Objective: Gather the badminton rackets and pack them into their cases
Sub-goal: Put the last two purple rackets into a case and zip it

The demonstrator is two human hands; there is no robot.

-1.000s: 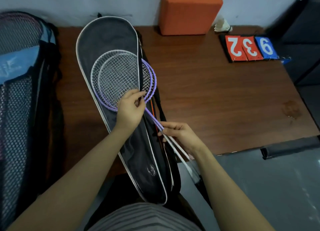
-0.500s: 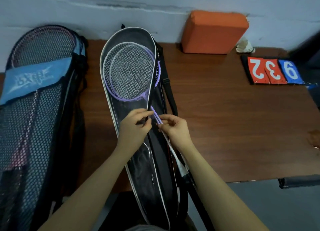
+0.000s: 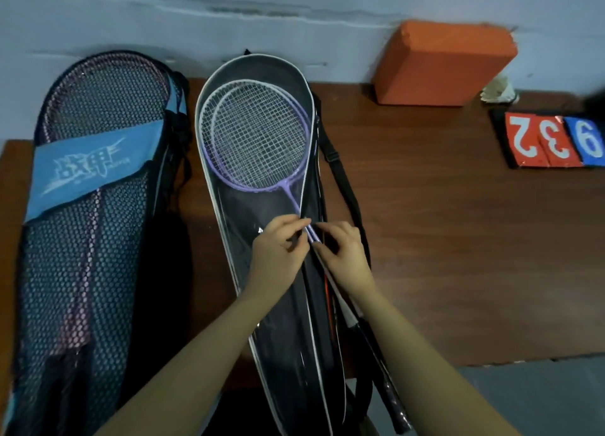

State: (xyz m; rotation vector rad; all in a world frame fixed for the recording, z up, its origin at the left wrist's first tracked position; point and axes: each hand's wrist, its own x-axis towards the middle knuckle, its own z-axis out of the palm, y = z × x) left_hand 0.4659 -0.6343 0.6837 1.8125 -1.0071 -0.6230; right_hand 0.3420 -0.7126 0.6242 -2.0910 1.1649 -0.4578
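Two purple-and-white badminton rackets [image 3: 253,137] lie stacked with their heads inside an open black case with white piping [image 3: 235,206] on the brown table. Their shafts run down and to the right, and the dark handles stick out past the table's front edge. My left hand [image 3: 278,252] pinches the case's edge beside the shafts. My right hand [image 3: 343,252] pinches the shafts from the right. At the left lies a second case of black mesh with a blue band [image 3: 82,206], with pink rackets inside.
An orange foam block [image 3: 442,65] leans against the wall at the back. A white shuttlecock [image 3: 499,92] sits beside it. Red and blue number cards [image 3: 553,141] lie at the right. The case's black strap [image 3: 343,180] trails over the bare wood table [image 3: 458,255].
The rackets have slid further up into the black case. Both hands have come together at the shafts. The camera view has tilted up, showing more wall and the mesh case.
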